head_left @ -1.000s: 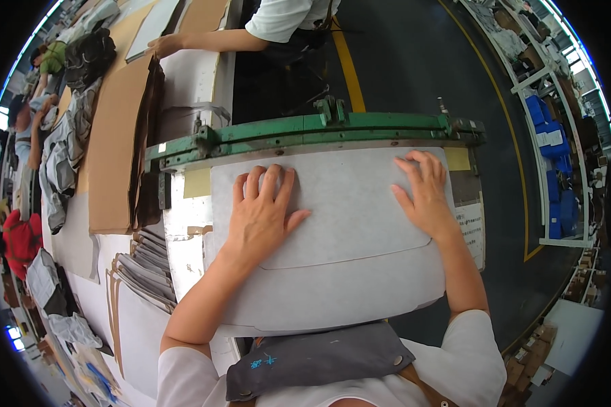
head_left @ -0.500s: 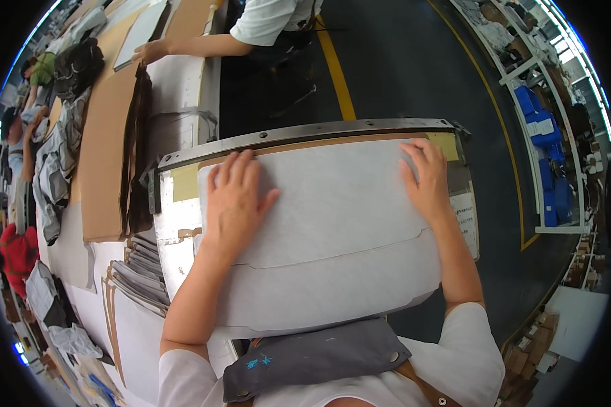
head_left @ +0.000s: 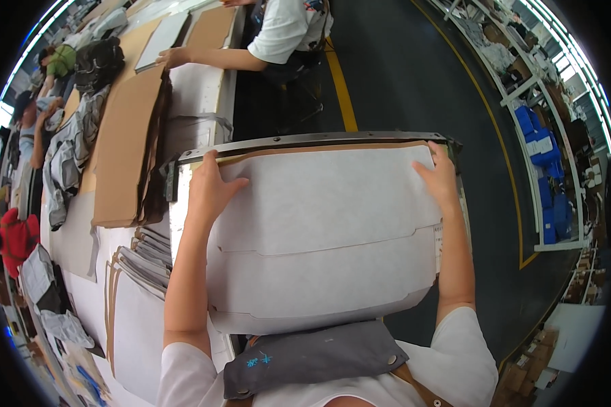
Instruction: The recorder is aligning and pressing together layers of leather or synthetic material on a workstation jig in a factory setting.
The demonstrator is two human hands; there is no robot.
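- Head view shows us a wide white sheet (head_left: 326,230) lying flat in front of the person, filling the middle of the picture, with a curved lower edge toward six o'clock and a stepped seam line across it.
- We see the left hand (head_left: 210,190) at about ten o'clock on the sheet, palm down, fingers spread and pressed flat at the sheet's upper left corner; its grip is apart, clamped on nothing.
- We see the right hand (head_left: 440,180) at about two o'clock, also flat on the sheet near its upper right corner, fingers together and extended, holding nothing.
- Along the sheet's far edge, at twelve o'clock, runs a long grey metal bar (head_left: 319,140), with a thin brown cardboard layer (head_left: 332,147) showing just beneath it; the fingertips of both hands reach close to that bar.
- At nine o'clock a tabletop (head_left: 197,88) carries a stack of brown cardboard sheets (head_left: 125,149), and below it, toward eight o'clock, fanned piles of white panels (head_left: 142,254).
- At twelve o'clock another person in a white shirt (head_left: 285,30) rests a hand on the tabletop's far end.
- A grey apron bib (head_left: 312,356) hangs at six o'clock, just below the sheet.
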